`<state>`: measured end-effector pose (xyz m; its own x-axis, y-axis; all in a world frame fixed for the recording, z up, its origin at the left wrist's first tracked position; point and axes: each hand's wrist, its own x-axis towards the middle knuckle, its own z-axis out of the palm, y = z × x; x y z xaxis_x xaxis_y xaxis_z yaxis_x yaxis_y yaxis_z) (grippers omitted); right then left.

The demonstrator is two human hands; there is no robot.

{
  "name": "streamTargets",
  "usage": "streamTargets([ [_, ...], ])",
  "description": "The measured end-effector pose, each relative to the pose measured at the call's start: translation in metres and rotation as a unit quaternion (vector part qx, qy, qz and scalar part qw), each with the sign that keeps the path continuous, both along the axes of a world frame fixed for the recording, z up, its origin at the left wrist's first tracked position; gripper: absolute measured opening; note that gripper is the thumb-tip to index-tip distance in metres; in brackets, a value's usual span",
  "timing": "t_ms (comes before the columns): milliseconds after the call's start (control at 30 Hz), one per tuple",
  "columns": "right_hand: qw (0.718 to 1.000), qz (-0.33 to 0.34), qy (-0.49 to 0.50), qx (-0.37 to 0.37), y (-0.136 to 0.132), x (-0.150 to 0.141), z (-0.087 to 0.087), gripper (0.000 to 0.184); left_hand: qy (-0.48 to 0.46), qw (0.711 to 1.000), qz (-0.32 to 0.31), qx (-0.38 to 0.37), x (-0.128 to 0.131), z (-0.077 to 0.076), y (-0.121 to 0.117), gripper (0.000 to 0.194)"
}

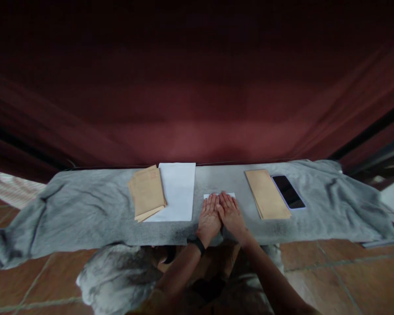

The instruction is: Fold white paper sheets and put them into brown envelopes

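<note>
My left hand [210,218], with a dark band on its wrist, lies flat with fingers outstretched. Beside it and touching it, my right hand [231,214] also lies flat, its fingers pointing away from me. Both palms rest on a small piece of white paper [230,194], which looks folded. Only its far edge and corners show; the hands cover the rest. To the left lies a larger stack of white paper [179,192]. Brown envelopes [148,190] overlap its left side in an uneven pile. On the right sit more long brown envelopes [268,194].
A phone [289,191] with a purple edge and dark screen lies right of the long envelopes. Grey cloth [92,205] covers the narrow surface and is wrinkled at both ends. A dark red panel [197,140] rises behind it. Tiled floor [357,271] shows below.
</note>
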<state>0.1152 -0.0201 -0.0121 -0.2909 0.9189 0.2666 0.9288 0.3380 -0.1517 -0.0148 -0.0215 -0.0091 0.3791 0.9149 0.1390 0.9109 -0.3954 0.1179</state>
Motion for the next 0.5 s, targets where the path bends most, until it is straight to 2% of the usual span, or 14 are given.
streamTargets([
  [167, 1.0, -0.018, -0.008, 0.021, -0.003, 0.01, -0.005, 0.053, -0.023, 1.0, 0.012, 0.007, -0.007, 0.001, -0.001, 0.063],
  [333, 0.998, -0.025, -0.001, 0.049, -0.007, 0.03, -0.012, 0.057, -0.027, 0.999, 0.019, 0.015, -0.019, 0.002, -0.005, 0.071],
  [500, 0.995, -0.067, 0.015, 0.071, -0.015, 0.042, -0.018, 0.062, -0.007, 1.0, 0.028, 0.008, -0.018, 0.004, -0.009, 0.073],
])
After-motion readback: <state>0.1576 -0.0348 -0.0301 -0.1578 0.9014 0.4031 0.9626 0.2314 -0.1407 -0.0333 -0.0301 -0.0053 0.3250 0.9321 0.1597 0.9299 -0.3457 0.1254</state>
